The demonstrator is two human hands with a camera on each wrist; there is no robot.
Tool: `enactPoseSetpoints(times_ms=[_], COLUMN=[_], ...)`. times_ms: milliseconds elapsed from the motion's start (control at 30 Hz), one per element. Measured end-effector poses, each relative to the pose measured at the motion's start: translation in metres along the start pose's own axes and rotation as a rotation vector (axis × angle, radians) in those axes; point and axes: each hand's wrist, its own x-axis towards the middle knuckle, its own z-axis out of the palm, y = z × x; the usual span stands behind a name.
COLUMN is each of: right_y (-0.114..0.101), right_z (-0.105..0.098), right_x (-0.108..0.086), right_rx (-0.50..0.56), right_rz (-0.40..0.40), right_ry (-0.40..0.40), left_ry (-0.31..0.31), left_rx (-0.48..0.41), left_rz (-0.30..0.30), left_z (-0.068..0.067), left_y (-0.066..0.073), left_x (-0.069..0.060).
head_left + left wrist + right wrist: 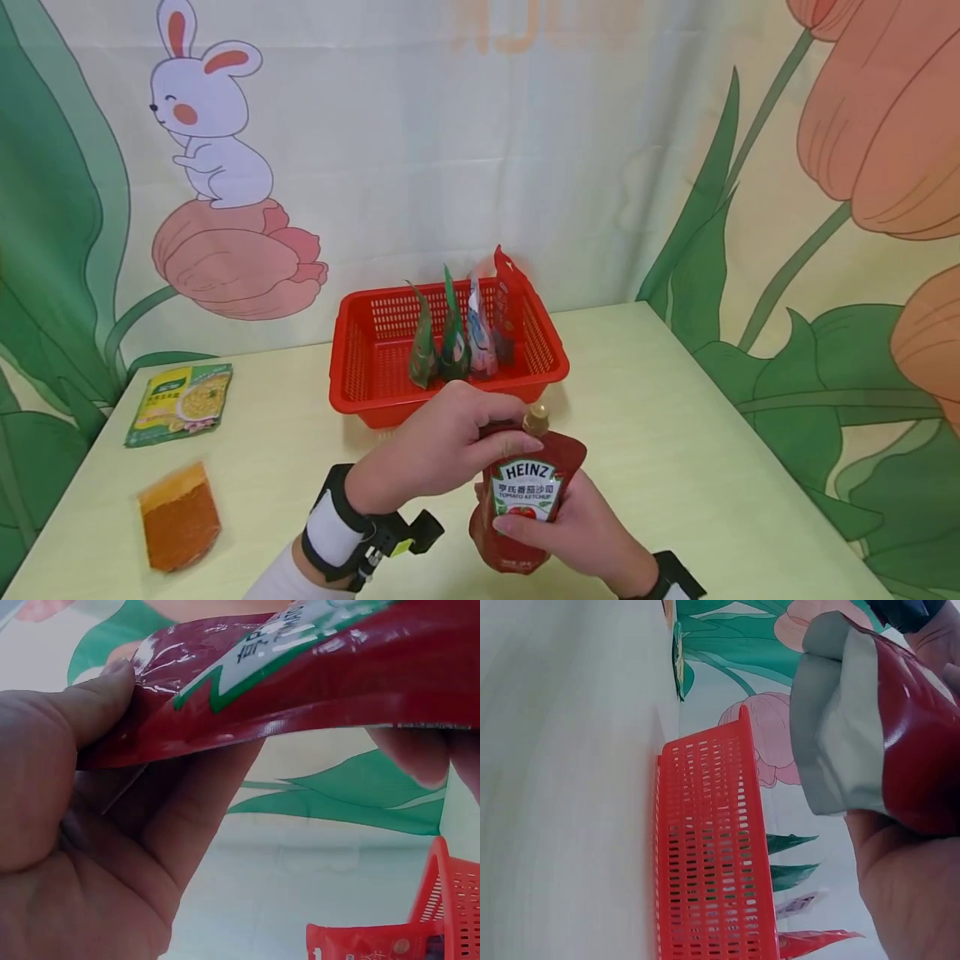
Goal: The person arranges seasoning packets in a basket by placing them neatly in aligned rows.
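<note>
A red Heinz tomato ketchup pouch [525, 487] with a gold cap [536, 419] is held between both hands above the table. My left hand [450, 442] pinches its upper left corner, thumb on the front and fingers behind. Lower down, my right hand [570, 525] grips the pouch's right side with the thumb across the label. In the left wrist view the pouch [337, 682] stretches from the left thumb towards the other hand. Its silvery-grey bottom [840, 720] faces the right wrist camera.
Behind the hands stands a red plastic basket [352, 367] with several upright packets [453, 342] in its right part. At the table's left lie a green-yellow soup packet [180, 404] and a clear packet with orange-brown contents [180, 517]. A printed curtain [450, 167] hangs behind.
</note>
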Motion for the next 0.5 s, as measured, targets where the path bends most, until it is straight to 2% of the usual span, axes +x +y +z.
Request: enactPoseSetpoints(times_ms=[133,200,267,333,367,433,500], right_y=[0.002,0.002,0.003,0.005,0.006,0.010,0.014], right_z=[0.004,0.006,0.008,0.009,0.010,0.012,0.012], right_x=[0.009,0.015,0.023,0.031,0.035,0.042,0.048], right_rx=[-0.059,-0.125,-0.191,-0.240,-0.267,-0.306,-0.370], right_rz=[0.026,0.021,0.025,0.025,0.020,-0.010,-0.066], right_ry=[0.051,0.109,0.200,0.305,0.360,0.460,0.539], left_ry=[0.038,0.096,0.198,0.344,0.423,0.567,0.658], left_rx=[-0.041,-0.070,-0.074,-0.011,0.049,0.203,0.361], left_rz=[-0.055,-0.107,-0.171,-0.231,-0.251,-0.281,-0.296], left_z=[-0.004,-0.004,-0.001,0.005,0.010,0.020,0.030], left_y=[-0.009,-0.013,-0.015,-0.015,-0.014,-0.010,-0.004], left_x=[-0.001,0.001,0.003,0.005,0.005,0.006,0.008])
